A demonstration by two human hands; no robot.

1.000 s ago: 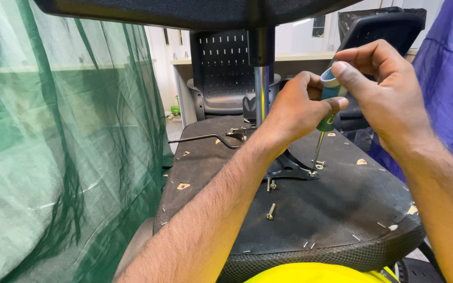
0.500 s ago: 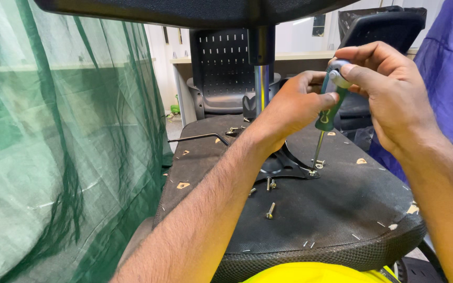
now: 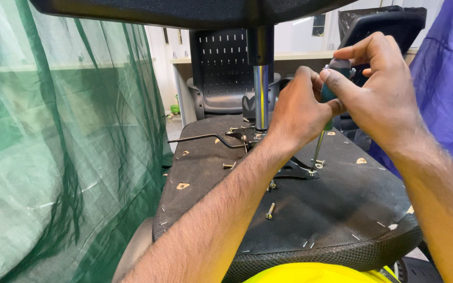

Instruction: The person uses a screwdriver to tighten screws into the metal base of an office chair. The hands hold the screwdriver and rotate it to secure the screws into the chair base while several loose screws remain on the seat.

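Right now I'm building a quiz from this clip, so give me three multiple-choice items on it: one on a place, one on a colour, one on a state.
1. Where does the loose screw lie?
A. on the upturned seat underside
B. on the floor
C. in a tray

2. What colour is the netting at the side?
A. red
B. green
C. white

3. How is the screwdriver held?
A. lying flat
B. by one hand
C. upright, by both hands

Key: 1 A, it rests on the black fabric; 2 B, the mesh is green; 3 C, the left hand and right hand grip its handle, with the shaft pointing down at the bracket.
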